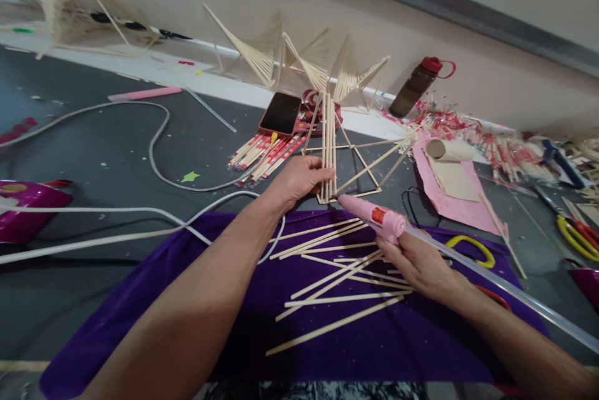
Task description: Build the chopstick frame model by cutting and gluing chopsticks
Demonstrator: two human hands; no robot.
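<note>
With thumb and fingers closed, my left hand [304, 180] pinches one of the upright wooden sticks [329, 131] on a small stick frame [367, 172]. The frame stands on the grey table, its sticks joined into triangles. My right hand [416, 256] is wrapped round a pink hot glue gun [374, 214], whose long clear glue stick trails out behind to the right. The gun's nozzle is at the foot of the upright sticks, close to my left fingers; whether it touches them I cannot tell. Loose wooden sticks [337, 300] lie on a purple cloth [243, 350] below my hands.
A phone [281, 114] rests on packed sticks [266, 156]. Finished stick models [262, 57] line the wall beside a dark bottle [416, 88]. White cables [154, 138] cross the left side. Yellow-handled scissors [575, 238] and pink paper [435, 191] lie at the right.
</note>
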